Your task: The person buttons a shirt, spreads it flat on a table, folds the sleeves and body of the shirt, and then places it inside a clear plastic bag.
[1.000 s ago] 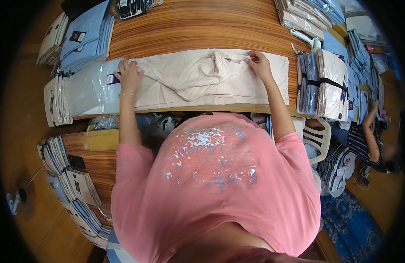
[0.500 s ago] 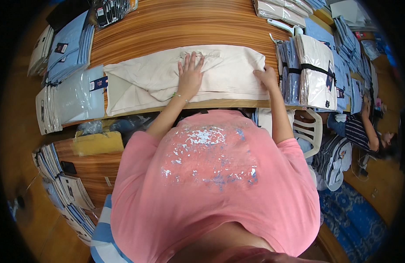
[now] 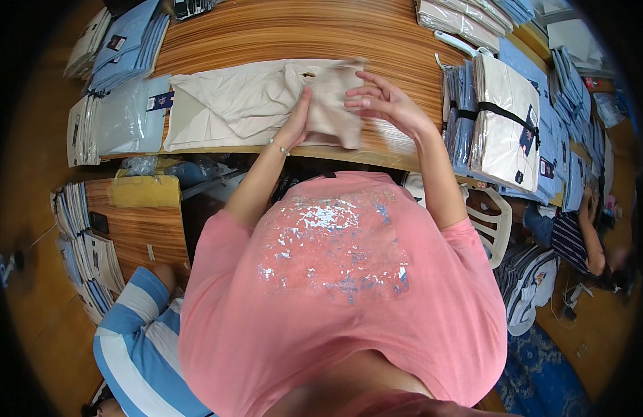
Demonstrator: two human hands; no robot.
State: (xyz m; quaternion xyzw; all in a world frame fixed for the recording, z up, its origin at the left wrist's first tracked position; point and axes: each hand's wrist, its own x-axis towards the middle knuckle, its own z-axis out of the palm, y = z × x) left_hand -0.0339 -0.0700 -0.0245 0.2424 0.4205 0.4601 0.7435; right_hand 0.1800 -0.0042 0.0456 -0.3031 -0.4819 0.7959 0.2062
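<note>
A beige cloth garment (image 3: pixel 231 97) lies in a long strip along the table's near edge, with its right end (image 3: pixel 332 104) turned over toward the left and smeared by motion. My left hand (image 3: pixel 295 126) rests on edge against the cloth where that folded end begins. Its fingers are stretched out and partly hidden by one another. Just right of the folded end, my right hand (image 3: pixel 391 108) is raised with its fingers spread. Its fingertips are close to the cloth, and nothing shows in its grasp.
Bagged folded shirts (image 3: pixel 506 118) tied with a black strap stand at the right, beside a white-handled tool (image 3: pixel 455 43). Blue shirts (image 3: pixel 130 45) and a clear-bagged pack (image 3: pixel 127 125) lie left. A person in blue and white stripes (image 3: pixel 137 320) is at lower left; another (image 3: pixel 572 240) sits far right.
The garment's right end has been turned leftward, shortening the strip. My right hand has let go of the right edge and lifted. My left hand has turned from palm-down onto its edge.
</note>
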